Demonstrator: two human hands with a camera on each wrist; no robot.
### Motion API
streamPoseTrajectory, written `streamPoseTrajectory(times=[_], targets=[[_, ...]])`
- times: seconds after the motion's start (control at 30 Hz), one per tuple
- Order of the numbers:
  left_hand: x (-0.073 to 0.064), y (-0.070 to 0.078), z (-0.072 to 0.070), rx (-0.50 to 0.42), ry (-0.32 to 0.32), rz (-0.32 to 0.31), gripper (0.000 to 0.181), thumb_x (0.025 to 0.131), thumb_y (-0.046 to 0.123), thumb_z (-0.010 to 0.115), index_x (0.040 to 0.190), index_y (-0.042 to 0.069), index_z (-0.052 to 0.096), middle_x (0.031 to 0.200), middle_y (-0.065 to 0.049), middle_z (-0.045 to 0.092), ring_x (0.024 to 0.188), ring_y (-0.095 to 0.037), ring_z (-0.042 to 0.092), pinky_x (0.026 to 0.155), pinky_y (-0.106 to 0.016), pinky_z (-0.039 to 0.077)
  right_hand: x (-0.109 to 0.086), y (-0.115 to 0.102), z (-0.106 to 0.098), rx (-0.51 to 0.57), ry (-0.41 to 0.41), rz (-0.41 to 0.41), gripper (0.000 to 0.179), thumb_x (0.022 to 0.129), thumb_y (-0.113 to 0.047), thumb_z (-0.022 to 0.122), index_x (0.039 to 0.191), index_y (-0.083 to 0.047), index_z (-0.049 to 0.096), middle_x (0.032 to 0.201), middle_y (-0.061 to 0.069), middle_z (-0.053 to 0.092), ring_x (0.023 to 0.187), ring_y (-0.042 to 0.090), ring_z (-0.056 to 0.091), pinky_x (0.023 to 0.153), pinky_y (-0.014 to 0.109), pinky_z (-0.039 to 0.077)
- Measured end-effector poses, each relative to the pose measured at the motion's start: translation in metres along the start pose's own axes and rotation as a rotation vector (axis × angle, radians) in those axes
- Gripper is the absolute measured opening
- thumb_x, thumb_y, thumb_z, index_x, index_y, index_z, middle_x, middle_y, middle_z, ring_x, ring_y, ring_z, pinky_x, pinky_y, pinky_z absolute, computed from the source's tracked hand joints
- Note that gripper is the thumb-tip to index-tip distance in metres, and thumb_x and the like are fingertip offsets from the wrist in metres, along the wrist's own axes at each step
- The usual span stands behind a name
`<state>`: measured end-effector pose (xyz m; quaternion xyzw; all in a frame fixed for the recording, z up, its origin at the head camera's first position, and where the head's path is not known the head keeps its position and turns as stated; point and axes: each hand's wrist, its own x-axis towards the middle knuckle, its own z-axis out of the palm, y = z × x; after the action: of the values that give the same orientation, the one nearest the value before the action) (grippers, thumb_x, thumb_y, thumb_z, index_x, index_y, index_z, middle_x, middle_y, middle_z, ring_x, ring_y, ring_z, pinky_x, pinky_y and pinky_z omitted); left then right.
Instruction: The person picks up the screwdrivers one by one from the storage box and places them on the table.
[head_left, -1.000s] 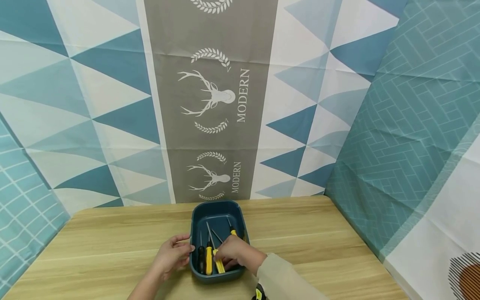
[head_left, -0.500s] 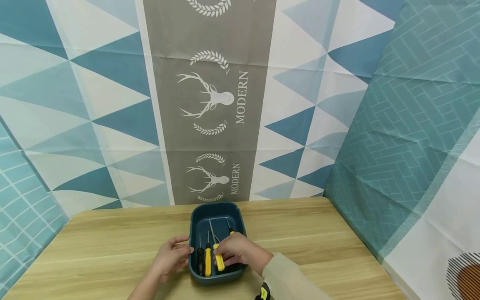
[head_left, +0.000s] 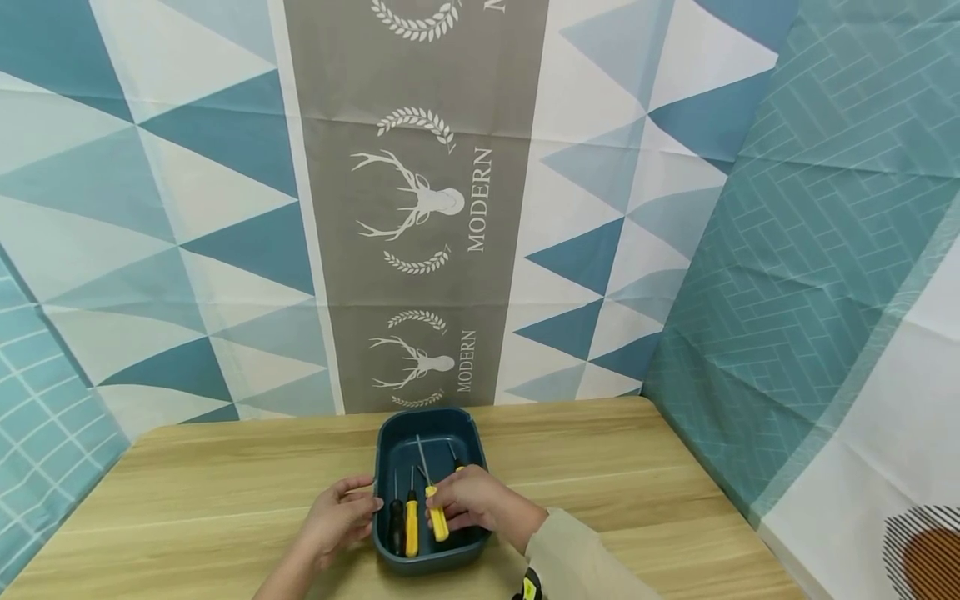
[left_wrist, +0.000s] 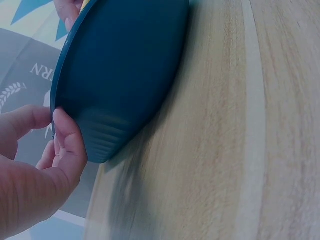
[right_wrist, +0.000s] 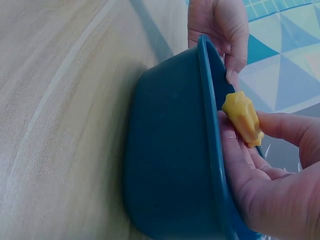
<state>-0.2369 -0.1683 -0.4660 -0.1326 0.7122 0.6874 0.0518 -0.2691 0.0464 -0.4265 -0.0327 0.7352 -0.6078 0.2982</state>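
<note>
While pinching rim of blue bin [right_wrist: 170, 150] w/ L hand [head_left: 337, 515], grips fluted yellow screwdriver [head_left: 438, 525] w/ R hand [head_left: 478, 498] over bin's near half, apparently at positioning step, & next prob needs steady move clear of adjacent yellow driver [head_left: 412, 531].

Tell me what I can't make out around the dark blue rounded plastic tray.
Head view: right hand covers most of the handle of the rightmost slim black-and-yellow screwdriver.
Head view: bottom edge cuts off a small black-and-yellow object beside the beige cloth sleeve.
Left wrist view: the dark blue tray hides nearly all its contents.
</note>
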Motion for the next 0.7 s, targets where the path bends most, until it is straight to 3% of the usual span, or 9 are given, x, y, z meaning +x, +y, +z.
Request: streamPoseTrajectory(times=[0.4,0.7], targets=[[-0.001,0.0,0.0,-0.011,-0.001,-0.001,0.05,0.084,0.005,0.066,0.128,-0.005,0.044,0.104,-0.017,0.058,0.075,-0.019,0.059,0.066,-0.033,0.053,-0.001,-0.004,-0.004,0.009,0.009,-0.024,0.023,0.085,-0.005,0.064,0.105,0.003,0.057,0.095,0.019,0.07,0.07,0.016,0.066,0.073,0.038,0.056],[-0.001,0.001,0.0,-0.018,-0.013,0.003,0.051,0.084,0.005,0.064,0.129,-0.005,0.043,0.104,-0.016,0.058,0.079,-0.02,0.06,0.067,-0.033,0.053,-0.006,-0.006,-0.01,0.034,-0.002,-0.046,0.033,0.086,-0.007,0.062,0.115,0.007,0.054,0.09,0.013,0.07,0.071,0.015,0.066,0.075,0.038,0.056]])
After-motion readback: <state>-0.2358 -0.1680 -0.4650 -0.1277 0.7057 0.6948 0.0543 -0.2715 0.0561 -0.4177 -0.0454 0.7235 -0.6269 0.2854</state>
